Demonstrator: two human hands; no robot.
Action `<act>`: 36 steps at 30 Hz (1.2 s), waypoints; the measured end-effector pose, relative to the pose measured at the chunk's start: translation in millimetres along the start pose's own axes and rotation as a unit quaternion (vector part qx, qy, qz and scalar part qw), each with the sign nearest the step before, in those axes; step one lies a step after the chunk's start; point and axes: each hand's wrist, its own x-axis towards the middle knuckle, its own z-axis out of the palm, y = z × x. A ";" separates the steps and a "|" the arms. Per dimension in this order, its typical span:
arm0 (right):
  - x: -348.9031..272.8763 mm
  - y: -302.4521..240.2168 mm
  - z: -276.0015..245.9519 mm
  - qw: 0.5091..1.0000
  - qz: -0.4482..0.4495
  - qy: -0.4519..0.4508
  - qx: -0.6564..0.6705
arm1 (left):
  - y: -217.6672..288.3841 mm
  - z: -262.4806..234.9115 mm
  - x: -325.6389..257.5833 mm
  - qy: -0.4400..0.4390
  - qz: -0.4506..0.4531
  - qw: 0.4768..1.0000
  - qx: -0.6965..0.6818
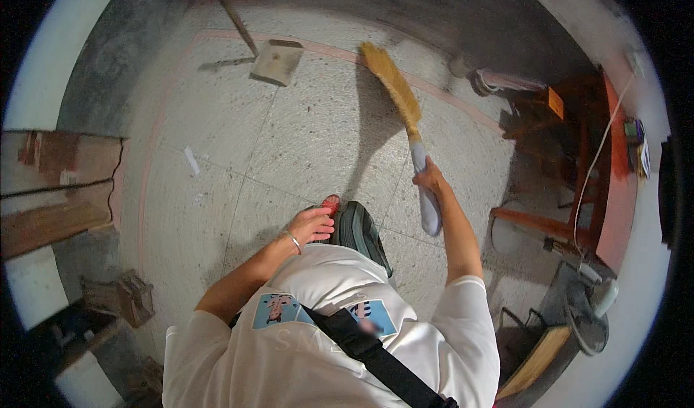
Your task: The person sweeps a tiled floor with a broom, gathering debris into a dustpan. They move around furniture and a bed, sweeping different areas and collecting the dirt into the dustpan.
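Note:
A broom [394,86] with yellow straw bristles and a pale grey handle extends forward over the floor. My right hand [431,177] is wrapped around the middle of its handle, and the bristles point away from me, up and to the left. Its shadow falls on the floor to the left of it. My left hand [312,226] hangs in front of my waist, fingers stretched out and holding nothing, a bracelet on the wrist. Farther off, a dustpan [277,62] with a long upright handle stands on the floor.
White paper strips [191,160] lie on the speckled tile floor [303,140]. On the right stands a red-topped wooden table [618,184] with a white cable hanging over it. A small wooden stool [119,298] stands at left. My foot [331,201] shows beneath my left hand.

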 end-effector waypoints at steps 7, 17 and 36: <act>23.8 -28.5 61.7 0.992 -0.069 -0.038 -0.099 | -54.5 31.4 -12.3 0.037 0.023 0.996 -0.081; -81.0 19.4 27.8 0.940 -0.204 -0.200 -0.189 | -109.3 66.0 -22.0 0.055 0.061 0.980 -0.183; -163.0 -49.3 188.1 0.934 0.025 -0.277 0.224 | -266.2 1.5 -115.8 0.100 0.189 0.906 -0.365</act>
